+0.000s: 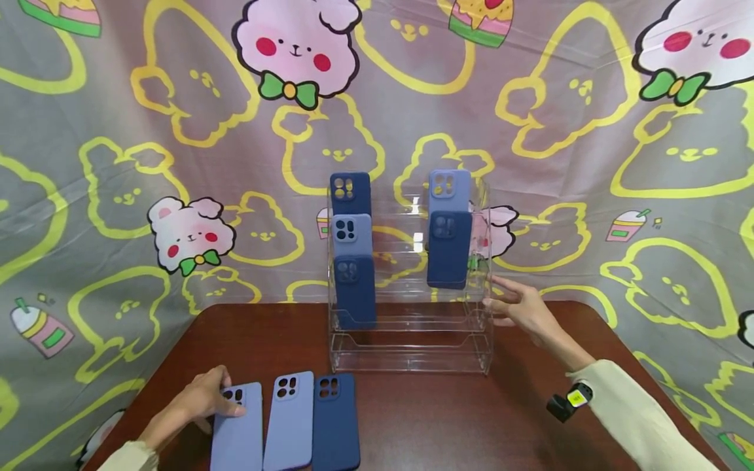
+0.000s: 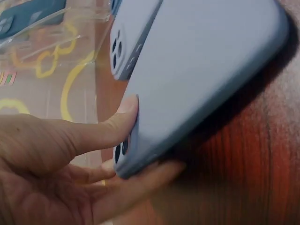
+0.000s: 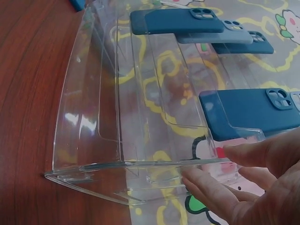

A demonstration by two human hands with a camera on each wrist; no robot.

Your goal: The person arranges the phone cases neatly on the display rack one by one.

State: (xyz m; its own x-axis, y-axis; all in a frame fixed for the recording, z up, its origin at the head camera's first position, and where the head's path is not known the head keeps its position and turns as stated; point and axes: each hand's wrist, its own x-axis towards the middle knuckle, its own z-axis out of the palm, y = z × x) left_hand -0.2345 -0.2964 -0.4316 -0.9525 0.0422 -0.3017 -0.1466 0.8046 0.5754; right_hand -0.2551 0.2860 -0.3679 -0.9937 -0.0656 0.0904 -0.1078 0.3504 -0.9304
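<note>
My left hand (image 1: 203, 396) pinches the camera end of a light purple phone case (image 1: 238, 435), thumb on top and fingers beneath; in the left wrist view that case (image 2: 187, 70) tilts up off the wood. Beside it lie another light purple case (image 1: 290, 418) and a dark blue case (image 1: 337, 422). My right hand (image 1: 524, 311) is at the right side of a clear tiered rack (image 1: 412, 360), fingers extended; the right wrist view shows the fingertips at the side panel's edge. The rack holds three cases on its left, such as a dark blue one (image 1: 356, 297), and two on its right.
The rack stands on a dark red-brown wooden table (image 1: 412, 418) with several tiers. A cartoon-patterned cloth (image 1: 383, 118) hangs behind and at both sides. A small black device with a lit yellow-green screen (image 1: 576, 396) is on the right wrist.
</note>
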